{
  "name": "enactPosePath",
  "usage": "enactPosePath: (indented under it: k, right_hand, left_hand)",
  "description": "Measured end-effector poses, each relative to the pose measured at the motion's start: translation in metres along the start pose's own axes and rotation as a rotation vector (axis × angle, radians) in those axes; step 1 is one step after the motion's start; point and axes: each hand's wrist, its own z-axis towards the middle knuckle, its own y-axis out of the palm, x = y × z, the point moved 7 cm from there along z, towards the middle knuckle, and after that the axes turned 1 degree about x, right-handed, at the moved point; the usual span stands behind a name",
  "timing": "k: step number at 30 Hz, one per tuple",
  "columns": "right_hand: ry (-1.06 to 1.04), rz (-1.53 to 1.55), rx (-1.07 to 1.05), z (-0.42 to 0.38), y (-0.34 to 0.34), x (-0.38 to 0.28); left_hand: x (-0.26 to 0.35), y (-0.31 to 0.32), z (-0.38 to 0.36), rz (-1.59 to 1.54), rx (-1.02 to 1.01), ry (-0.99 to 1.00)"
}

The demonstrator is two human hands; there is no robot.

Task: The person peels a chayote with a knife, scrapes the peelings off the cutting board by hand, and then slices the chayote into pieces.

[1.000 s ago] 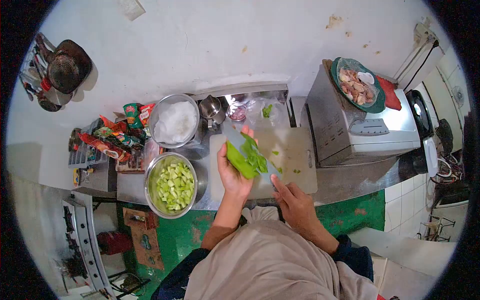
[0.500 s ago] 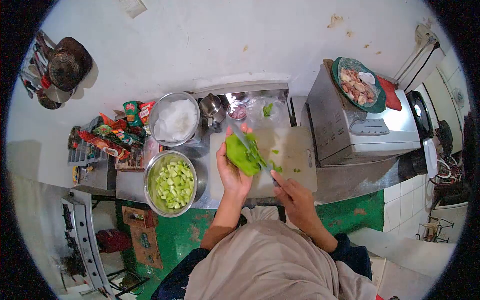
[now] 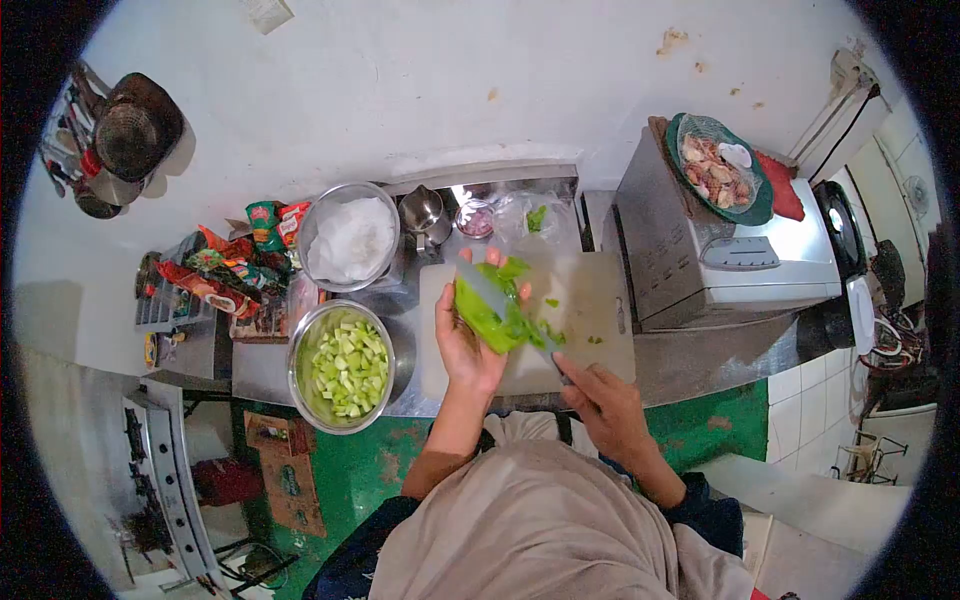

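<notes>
Holding the green vegetable (image 3: 490, 328) in the left hand (image 3: 468, 362), with palm under it and fingers curled around the far side, raised above the cutting board (image 3: 592, 290). Gripping the knife (image 3: 484, 288) by its handle in the right hand (image 3: 608, 408), fingers closed, with blade laid across the vegetable and a little blurred. Already partly cut, to judge from the loose green strips (image 3: 540, 332) hanging near the handle side of the blade, and from the small green bits (image 3: 552, 302) lying on the board — so, seemingly being sliced in the air, not against the board. Cannot tell how deep the blade goes.

Close to the left fingers with the steel — little room there, and some of the cut edge hidden behind the blade.

Beside the board, at left, a metal bowl (image 3: 293, 372) full of pale green chunks (image 3: 348, 370). Behind it, a second bowl (image 3: 304, 238) with something white inside, then a metal jug (image 3: 424, 214), a small dish of reddish pieces (image 3: 477, 221) and a plastic bag (image 3: 512, 216), all crowded along the back of the surface (image 3: 668, 372).
</notes>
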Motion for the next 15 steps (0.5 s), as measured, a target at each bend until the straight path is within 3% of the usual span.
enactPosePath:
  k: [6,15]
  right_hand:
    - [-0.047,-0.235,-0.080,-0.006,0.000,-0.015]
    - [-0.088,-0.241,-0.072,-0.008,0.000,-0.015]
  left_hand:
    - [0.001,0.005,-0.003,0.085,-0.040,0.014]
    - [0.007,0.003,-0.003,0.210,0.032,0.083]
